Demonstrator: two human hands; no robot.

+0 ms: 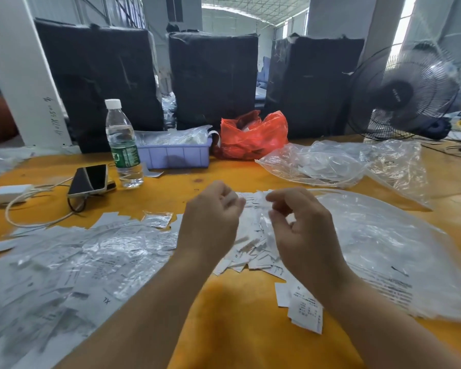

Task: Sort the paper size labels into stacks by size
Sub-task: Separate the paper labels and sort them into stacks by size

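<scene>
A loose pile of white paper size labels (252, 253) lies on the yellow table (237, 315) between my hands. My left hand (210, 219) hovers over the pile with curled fingers, gripping a few white labels at its fingertips. My right hand (304, 230) is beside it, its thumb and fingers pinching one small label, which is blurred. A small stack of labels marked S (302, 302) sits by my right wrist. More labels, one marked XL (107, 299), are spread at the left among clear plastic sleeves.
A water bottle (123, 145), a phone (89, 179) and a charger with its cable (11, 191) stand at the back left. Behind the pile are a purple tray (176, 154), a red bag (253, 137) and clear bags (317, 163). At the right lies a large clear bag (383, 249), with a fan (405, 91) behind it.
</scene>
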